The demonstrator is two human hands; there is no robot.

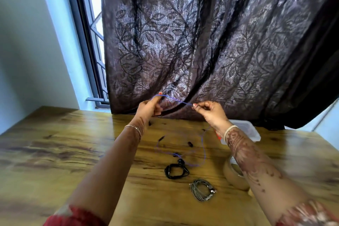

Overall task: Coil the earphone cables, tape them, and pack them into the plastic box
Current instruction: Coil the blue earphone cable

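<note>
A thin purple earphone cable (203, 149) runs taut between my two raised hands and hangs down in a loose loop onto the wooden table (73, 143). My left hand (150, 107) pinches it near an orange end, and my right hand (211, 111) pinches it farther right. A coiled black earphone (176, 170) lies on the table below the loop. A coiled grey earphone (201, 189) lies nearer to me. The roll of clear tape (234, 176) stands under my right forearm. Behind my right wrist sits the clear plastic box (251, 132), partly hidden.
A dark leaf-patterned curtain (211, 42) hangs along the table's far edge, right behind my hands. A barred window (93, 33) and a pale wall are at the left. Small dark specks lie on the tabletop near the cable.
</note>
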